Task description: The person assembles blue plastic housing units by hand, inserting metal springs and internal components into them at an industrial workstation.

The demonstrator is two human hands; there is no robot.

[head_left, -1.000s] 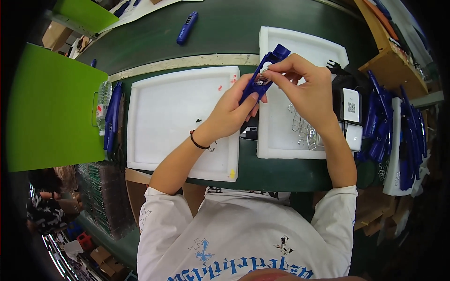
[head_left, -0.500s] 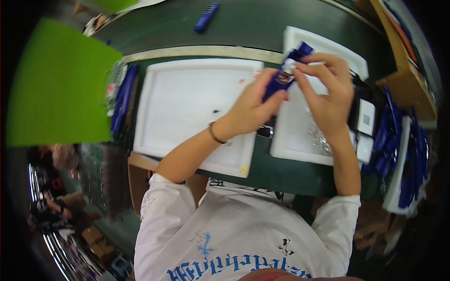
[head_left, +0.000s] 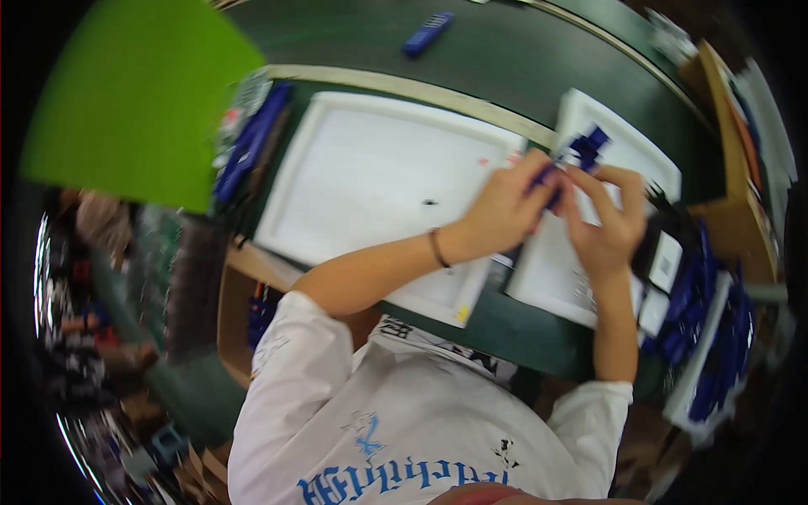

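Note:
A narrow blue plastic casing point(head_left: 587, 147) is held above the inner edge of the right-hand white tray point(head_left: 635, 139). My left hand point(head_left: 505, 210) wraps round its lower end, fingers closed. At the casing's middle my right hand point(head_left: 610, 223) makes a pinch, thumb and fingertips pressed together against it. Whatever sits between those fingertips is hidden, and motion smears the casing's details. Small clear pieces point(head_left: 582, 286) lie in the right tray below my right wrist. The larger left tray point(head_left: 370, 177) has a small black piece point(head_left: 430, 202) on it.
On the green surface beyond the trays lies a blue handset-shaped casing point(head_left: 429, 34). Blue parts point(head_left: 252, 147) stand left of the trays, beside a bright green panel point(head_left: 143, 109). To the right are white boxes point(head_left: 665, 261), piled blue parts point(head_left: 728, 362) and a wooden shelf point(head_left: 741, 202).
The view has turned, so the trays appear shifted right. A small white piece showed at my right fingertips before and is out of sight now. My hands have drawn closer together on the casing.

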